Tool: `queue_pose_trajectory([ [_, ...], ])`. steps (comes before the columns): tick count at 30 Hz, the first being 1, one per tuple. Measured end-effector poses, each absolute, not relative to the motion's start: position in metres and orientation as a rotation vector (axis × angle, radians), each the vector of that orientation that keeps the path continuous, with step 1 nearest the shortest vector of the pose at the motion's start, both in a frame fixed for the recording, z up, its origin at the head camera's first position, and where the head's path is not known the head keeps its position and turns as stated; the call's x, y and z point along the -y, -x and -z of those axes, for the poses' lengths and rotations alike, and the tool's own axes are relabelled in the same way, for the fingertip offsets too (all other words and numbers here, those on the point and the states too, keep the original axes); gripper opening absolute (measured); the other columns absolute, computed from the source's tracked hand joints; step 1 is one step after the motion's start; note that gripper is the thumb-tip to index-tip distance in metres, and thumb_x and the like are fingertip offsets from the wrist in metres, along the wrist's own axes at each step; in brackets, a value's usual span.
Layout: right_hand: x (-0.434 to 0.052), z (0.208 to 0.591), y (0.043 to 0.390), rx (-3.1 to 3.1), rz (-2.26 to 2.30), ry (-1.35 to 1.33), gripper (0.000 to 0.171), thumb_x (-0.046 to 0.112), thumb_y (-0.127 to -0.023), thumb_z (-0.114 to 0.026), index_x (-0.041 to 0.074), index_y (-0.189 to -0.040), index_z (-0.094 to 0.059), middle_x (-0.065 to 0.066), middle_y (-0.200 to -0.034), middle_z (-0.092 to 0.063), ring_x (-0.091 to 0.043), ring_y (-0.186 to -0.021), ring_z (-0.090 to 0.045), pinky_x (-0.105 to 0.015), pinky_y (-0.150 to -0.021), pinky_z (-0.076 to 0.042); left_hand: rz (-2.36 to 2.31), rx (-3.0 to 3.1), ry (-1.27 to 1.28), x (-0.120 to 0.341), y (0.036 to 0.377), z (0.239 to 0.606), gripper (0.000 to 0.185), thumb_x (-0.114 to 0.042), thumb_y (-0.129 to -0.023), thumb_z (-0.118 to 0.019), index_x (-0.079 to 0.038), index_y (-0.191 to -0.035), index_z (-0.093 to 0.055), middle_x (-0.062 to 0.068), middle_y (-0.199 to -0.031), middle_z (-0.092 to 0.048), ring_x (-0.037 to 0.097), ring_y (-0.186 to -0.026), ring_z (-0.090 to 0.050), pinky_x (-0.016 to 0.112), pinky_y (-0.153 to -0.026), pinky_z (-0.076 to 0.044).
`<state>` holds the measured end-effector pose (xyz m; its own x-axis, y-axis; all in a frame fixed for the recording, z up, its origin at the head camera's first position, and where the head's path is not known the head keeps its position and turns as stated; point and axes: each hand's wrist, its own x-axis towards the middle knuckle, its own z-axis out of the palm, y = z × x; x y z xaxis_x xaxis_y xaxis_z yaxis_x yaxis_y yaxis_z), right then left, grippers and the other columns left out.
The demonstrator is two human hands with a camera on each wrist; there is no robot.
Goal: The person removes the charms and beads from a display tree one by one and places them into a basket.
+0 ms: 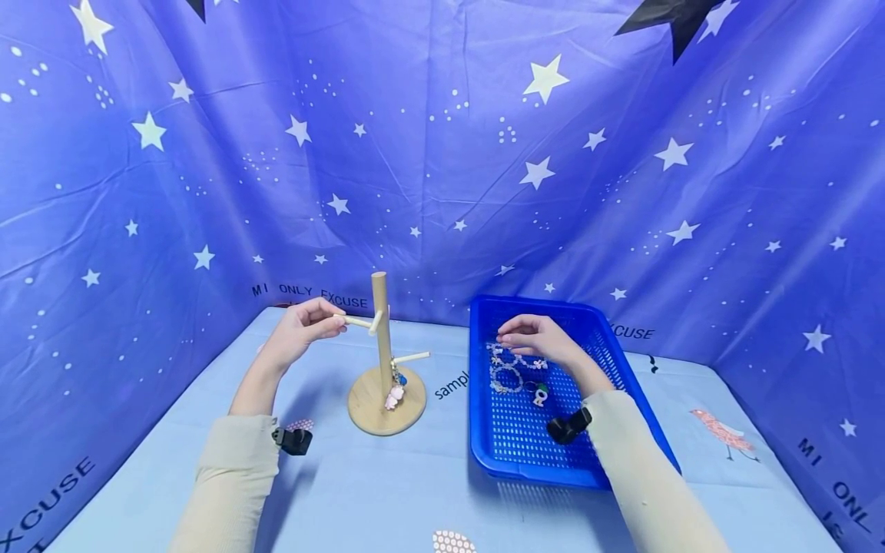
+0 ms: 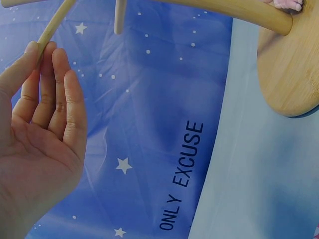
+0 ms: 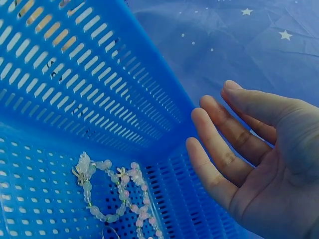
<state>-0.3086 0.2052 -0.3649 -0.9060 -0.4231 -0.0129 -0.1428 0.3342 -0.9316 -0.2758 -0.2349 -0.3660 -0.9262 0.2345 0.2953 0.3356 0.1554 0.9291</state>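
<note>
Wooden stand [image 1: 384,357] on the surface [image 1: 387,491] looks stiff, light and best gripped by its post [image 1: 383,342], though the left hand [image 1: 302,330] clamps a peg [image 1: 356,321] between its fingers, while the right hand [image 1: 546,340], fingers slightly apart, hovers empty over beaded bracelets [image 3: 123,196] in the basket [image 1: 478,399]

1. A pale blue tabletop [image 1: 387,491] carries everything, its surface printed with scattered motifs.
2. A wooden stand [image 1: 383,346] rests on it near the middle, upright, its round base lying flat on the surface.
3. To the right of the stand in the head view, and apart from it, a blue basket [image 1: 477,392] sits directly on the surface.
4. The printed letters "sampl" [image 1: 452,386] show between the two, running up to the basket's side.
5. A pink bird print [image 1: 722,435] shows right of the basket, and a dotted shape [image 1: 453,542] at the near edge of view.
</note>
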Motion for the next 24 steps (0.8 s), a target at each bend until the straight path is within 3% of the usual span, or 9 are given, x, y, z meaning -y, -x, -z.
queue_pose_trajectory([
  [4, -0.2, 0.364, 0.308, -2.355, 1.586, 0.505, 0.033, 0.012, -0.099, -0.061, -0.008, -0.125, -0.058, -0.021, -0.122, -0.068, -0.026, -0.112, -0.068, -0.044, -0.1, -0.055, 1.905, 2.317, 0.578, 0.235, 0.274, 0.365, 0.014, -0.009, -0.098, -0.063, -0.022, -0.095, -0.067, -0.014, -0.089, -0.072, 0.006, -0.085, -0.07, 0.019, -0.081, -0.059],
  [12, -0.187, 0.361, 0.306, -2.316, 1.607, 0.559, 0.033, 0.01, -0.098, -0.061, -0.01, -0.124, -0.057, -0.025, -0.121, -0.068, -0.022, -0.108, -0.07, -0.028, -0.091, -0.06, 1.902, 2.314, 0.581, 0.235, 0.275, 0.365, 0.008, -0.009, -0.098, -0.063, -0.016, -0.098, -0.067, -0.013, -0.089, -0.072, 0.002, -0.084, -0.069, 0.017, -0.081, -0.059],
  [20, -0.174, 0.361, 0.305, -2.296, 1.606, 0.559, 0.032, 0.01, -0.097, -0.063, -0.008, -0.123, -0.059, -0.024, -0.122, -0.067, -0.017, -0.105, -0.07, -0.031, -0.093, -0.059, 1.918, 2.267, 0.665, 0.237, 0.276, 0.369, 0.004, -0.019, -0.096, -0.067, -0.022, -0.098, -0.069, -0.013, -0.091, -0.073, 0.002, -0.085, -0.069, 0.015, -0.08, -0.058],
  [24, -0.167, 0.362, 0.306, -2.282, 1.614, 0.575, 0.032, 0.009, -0.096, -0.064, -0.009, -0.122, -0.059, -0.025, -0.12, -0.068, -0.015, -0.103, -0.071, -0.037, -0.096, -0.058, 1.908, 2.295, 0.617, 0.235, 0.275, 0.367, 0.003, -0.017, -0.097, -0.066, -0.017, -0.099, -0.068, -0.015, -0.09, -0.072, 0.001, -0.085, -0.069, 0.016, -0.081, -0.058],
])
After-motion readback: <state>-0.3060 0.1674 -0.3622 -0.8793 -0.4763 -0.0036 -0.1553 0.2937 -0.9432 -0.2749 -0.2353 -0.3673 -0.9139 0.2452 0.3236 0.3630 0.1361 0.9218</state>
